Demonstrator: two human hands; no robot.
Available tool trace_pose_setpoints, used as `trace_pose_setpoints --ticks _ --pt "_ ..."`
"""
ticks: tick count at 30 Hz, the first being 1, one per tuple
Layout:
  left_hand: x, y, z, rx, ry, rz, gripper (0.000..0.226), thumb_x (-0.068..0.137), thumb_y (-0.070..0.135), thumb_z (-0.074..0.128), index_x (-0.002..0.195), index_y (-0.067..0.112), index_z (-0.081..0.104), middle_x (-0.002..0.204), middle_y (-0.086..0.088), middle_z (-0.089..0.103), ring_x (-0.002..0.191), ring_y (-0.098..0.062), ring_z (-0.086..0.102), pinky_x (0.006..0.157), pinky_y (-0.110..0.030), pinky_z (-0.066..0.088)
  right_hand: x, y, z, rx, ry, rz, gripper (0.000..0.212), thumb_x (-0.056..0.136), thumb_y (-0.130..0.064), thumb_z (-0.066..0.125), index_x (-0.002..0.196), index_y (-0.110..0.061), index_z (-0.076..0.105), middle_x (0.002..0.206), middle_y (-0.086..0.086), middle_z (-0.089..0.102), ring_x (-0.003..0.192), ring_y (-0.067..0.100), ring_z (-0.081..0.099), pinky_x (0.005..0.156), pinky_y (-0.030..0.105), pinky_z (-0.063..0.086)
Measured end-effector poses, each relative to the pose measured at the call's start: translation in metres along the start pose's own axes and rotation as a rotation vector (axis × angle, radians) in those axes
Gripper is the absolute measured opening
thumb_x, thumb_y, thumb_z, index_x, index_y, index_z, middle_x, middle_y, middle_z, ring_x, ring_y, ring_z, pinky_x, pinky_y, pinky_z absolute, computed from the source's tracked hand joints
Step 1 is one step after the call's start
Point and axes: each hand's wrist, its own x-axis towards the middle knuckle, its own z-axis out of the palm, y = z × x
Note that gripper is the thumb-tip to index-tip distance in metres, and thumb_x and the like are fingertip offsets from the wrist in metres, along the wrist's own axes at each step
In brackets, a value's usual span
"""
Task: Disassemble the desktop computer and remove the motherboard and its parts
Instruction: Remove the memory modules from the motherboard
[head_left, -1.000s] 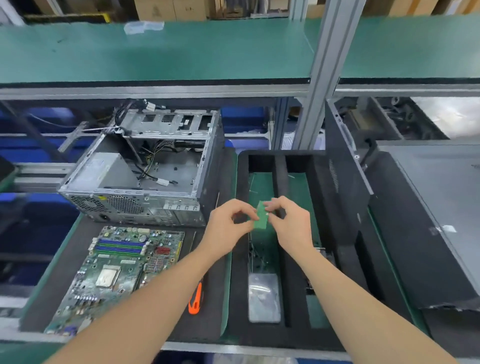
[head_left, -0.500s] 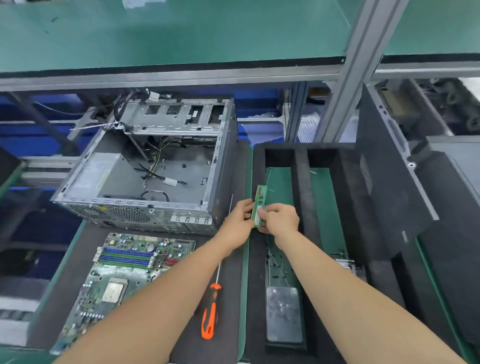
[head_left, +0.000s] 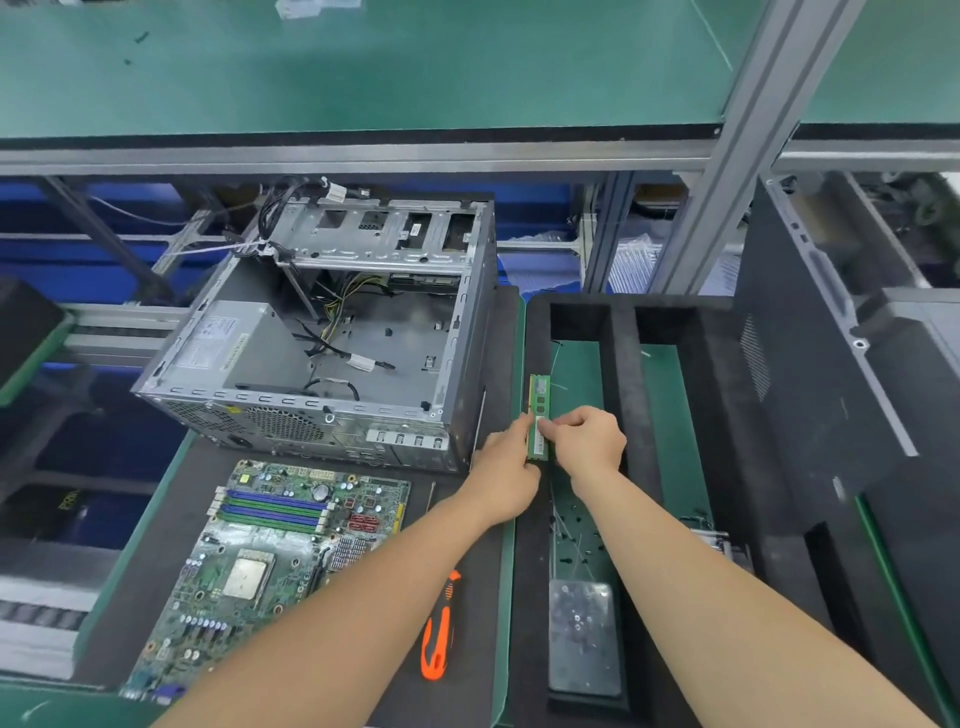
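Though its label is unreadable, left hand (head_left: 511, 457) and right hand (head_left: 589, 441) both pinch the green memory module (head_left: 538, 397).

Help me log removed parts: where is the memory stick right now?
Head view, right of centre: the left hand and right hand pinch the memory stick at the left edge of the black foam tray, just right of the open case.

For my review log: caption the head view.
Left hand and right hand pinch a memory stick at the left edge of the foam tray, beside the opened case and motherboard.
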Motion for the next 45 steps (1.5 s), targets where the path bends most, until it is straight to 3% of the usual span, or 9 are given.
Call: trace_pose_setpoints --ticks 3,5,12,16,20,24,32,40,45 --pt "-0.02 0.009 -0.006 -0.042 0.09 0.162 0.07 0.096 0.005 0.05 0.158 0.03 0.031 0.155 -0.003 0.048 0.139 -0.019 0.046 0.117 -0.036 0.037 -0.014 -0.005 -0.005 0.033 0.077 -0.108 0.008 0.089 -0.027 0.076 0.088 -0.021 0.07 0.082 -0.01 0.069 0.078 0.008 0.064 0.06 0.025 0.045" --pt "-0.038 0.014 -0.016 -0.142 0.176 0.261 0.059 0.094 0.005 0.053 0.147 0.033 0.05 0.13 0.01 0.064 0.109 -0.003 0.062 0.1 -0.025 0.05 -0.03 -0.01 -0.003 0.066 0.095 -0.16 0.006 0.094 -0.026 0.067 0.089 -0.023 0.068 0.081 -0.012 0.067 0.08 0.011 0.065 0.065 0.029 0.05" --pt "-0.13 -0.04 -0.075 -0.243 0.459 0.182 0.027 0.09 0.013 0.06 0.096 0.035 0.074 0.075 0.008 0.074 0.063 -0.012 0.07 0.065 -0.031 0.059 -0.11 -0.01 0.042 0.121 -0.084 -0.152 0.013 0.092 -0.032 0.057 0.082 -0.025 0.06 0.083 -0.004 0.066 0.083 0.026 0.065 0.073 0.037 0.053" --pt "-0.173 -0.11 -0.111 -0.116 0.61 0.008 0.023 0.094 0.016 0.066 0.083 0.034 0.076 0.069 0.012 0.072 0.066 -0.009 0.068 0.067 -0.034 0.058 -0.152 0.004 0.07 0.072 -0.193 -0.157 0.017 0.095 -0.031 0.056 0.082 -0.02 0.06 0.077 0.007 0.071 0.076 0.03 0.071 0.072 0.048 0.061" --pt "-0.194 -0.179 -0.146 -0.097 0.863 -0.211 0.016 0.091 0.027 0.072 0.079 0.037 0.07 0.072 0.015 0.071 0.075 -0.001 0.066 0.074 -0.027 0.051 -0.182 0.007 0.1 -0.069 -0.238 -0.225 0.017 0.094 -0.031 0.058 0.081 -0.02 0.063 0.075 0.0 0.069 0.072 0.023 0.068 0.066 0.038 0.056" --pt "-0.189 -0.238 -0.173 -0.126 0.858 -0.289 0.02 0.088 0.022 0.076 0.108 0.018 0.073 0.096 0.002 0.072 0.091 -0.017 0.067 0.09 -0.037 0.051 -0.202 -0.001 0.13 -0.222 -0.221 -0.356 0.006 0.092 -0.029 0.063 0.092 -0.025 0.067 0.086 -0.009 0.067 0.079 0.013 0.06 0.067 0.029 0.042" --pt "-0.15 -0.274 -0.173 -0.162 0.642 -0.165 0.037 0.085 0.037 0.083 0.111 0.012 0.075 0.105 -0.005 0.065 0.101 -0.025 0.064 0.097 -0.046 0.051 -0.226 0.005 0.192 -0.474 0.025 -0.494 0.037 0.087 -0.049 0.072 0.105 -0.017 0.069 0.105 0.002 0.055 0.104 0.023 0.054 0.092 0.038 0.049" --pt "-0.15 -0.283 -0.168 -0.319 0.744 -0.098 0.021 0.087 0.027 0.083 0.099 0.012 0.076 0.098 0.001 0.064 0.087 -0.014 0.063 0.086 -0.037 0.054 -0.239 0.016 0.209 -0.487 0.235 -0.47 0.027 0.083 -0.043 0.078 0.095 -0.02 0.073 0.103 0.0 0.056 0.098 0.025 0.055 0.091 0.039 0.046" --pt "-0.148 -0.286 -0.164 -0.274 0.743 -0.048 0.01 0.09 0.018 0.08 0.094 0.011 0.074 0.102 -0.001 0.063 0.093 -0.021 0.062 0.096 -0.052 0.05 -0.243 0.014 0.219 -0.489 0.263 -0.394 0.014 0.087 -0.034 0.076 0.094 -0.022 0.073 0.105 -0.001 0.058 0.104 0.025 0.055 0.093 0.041 0.037"
